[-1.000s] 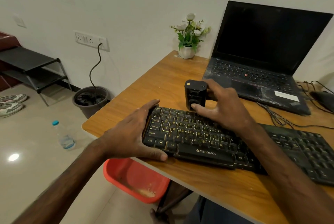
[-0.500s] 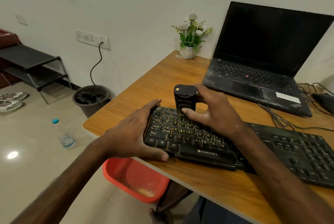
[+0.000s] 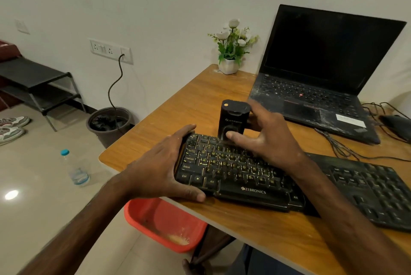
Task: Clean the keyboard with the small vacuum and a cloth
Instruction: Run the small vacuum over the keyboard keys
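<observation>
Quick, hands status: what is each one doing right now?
Left hand: holds the left end of the Zebronics keyboard between thumb and fingers.
Right hand: grips the small vacuum, upright at the keyboard's top row.

We see the black Zebronics keyboard (image 3: 233, 177) along the near edge of the wooden surface (image 3: 200, 101), with the small black upright vacuum (image 3: 233, 119) at its far edge. Behind and to the right sits the open black laptop (image 3: 311, 101), and left of it a white-potted plant (image 3: 229, 54). Under the surface lies a red plastic tub (image 3: 160, 219).

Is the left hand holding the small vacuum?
No, the right hand grips the small vacuum; the left hand holds the keyboard by its end.
</observation>
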`<state>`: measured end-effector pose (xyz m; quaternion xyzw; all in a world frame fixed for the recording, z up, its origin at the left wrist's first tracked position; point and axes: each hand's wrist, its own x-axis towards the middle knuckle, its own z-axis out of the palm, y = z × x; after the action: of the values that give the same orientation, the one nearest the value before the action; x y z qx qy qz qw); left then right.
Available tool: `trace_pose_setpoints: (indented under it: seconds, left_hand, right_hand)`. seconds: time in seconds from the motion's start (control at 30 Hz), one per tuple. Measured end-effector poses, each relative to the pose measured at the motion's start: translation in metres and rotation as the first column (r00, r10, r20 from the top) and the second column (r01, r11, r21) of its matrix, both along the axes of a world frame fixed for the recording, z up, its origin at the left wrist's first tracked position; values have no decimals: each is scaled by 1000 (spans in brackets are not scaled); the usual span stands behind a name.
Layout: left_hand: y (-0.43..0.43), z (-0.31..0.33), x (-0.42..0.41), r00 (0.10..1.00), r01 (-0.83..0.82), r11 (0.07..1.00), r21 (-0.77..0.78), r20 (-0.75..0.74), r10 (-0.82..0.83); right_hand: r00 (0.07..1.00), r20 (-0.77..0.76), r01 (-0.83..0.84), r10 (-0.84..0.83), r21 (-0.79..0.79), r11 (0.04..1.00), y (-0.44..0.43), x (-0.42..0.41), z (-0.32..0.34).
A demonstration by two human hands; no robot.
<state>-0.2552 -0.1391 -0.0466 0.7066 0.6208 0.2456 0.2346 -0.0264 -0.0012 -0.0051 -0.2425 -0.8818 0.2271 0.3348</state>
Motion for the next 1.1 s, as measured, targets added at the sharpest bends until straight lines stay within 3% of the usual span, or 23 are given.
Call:
trace_pose_setpoints:
  seconds: [0.07,0.2,0.37,0.5,0.63,0.73,0.8,0.87,0.93,1.03,1.1]
  left_hand:
    - [0,0,0,1000,2,1000,-1,3,-2]
    - [0,-1,0,1000,-5,1000,-12,12,5]
    - [0,0,0,1000,-4,1000,3,2,4]
    - [-2,0,0,1000,-7,1000,-10,17,7]
    - [-2,1,1,1000,-5,1000,-6,9,6]
    - [-1,2,1,1000,-7,1000,-9,9,7]
    - [-2,2,0,1000,-8,1000,-14,24,8]
    - [-2,2,1,1000,-5,1000,-11,24,5]
    - [-2,2,1,1000,-7,1000,-11,24,8]
    - [-1,2,1,1000,-7,1000,-14,29,8]
    - [-1,1,0,999,-11,1000,-15,37,11]
  right_hand:
    - [997,70,-26,24,19,999,-4,-4,-3]
    - [980,158,95,-119,150,984,9,-5,-2]
    - [997,77,-19,16,32,999,-2,-5,-3]
    - [986,135,86,-102,117,989,6,-9,-1]
    - [999,36,-7,8,-15,1000,-1,-9,-3]
    - [992,110,50,-58,73,996,2,-13,-4]
    - [993,67,93,-97,71,993,4,-12,-2]
    - [1000,7,14,-14,-28,999,0,-13,-2]
    - [997,47,-57,60,-63,996,-4,-17,-4]
    - [987,156,37,-49,77,996,6,-22,-4]
    - [985,141,88,-97,68,994,11,-20,-2]
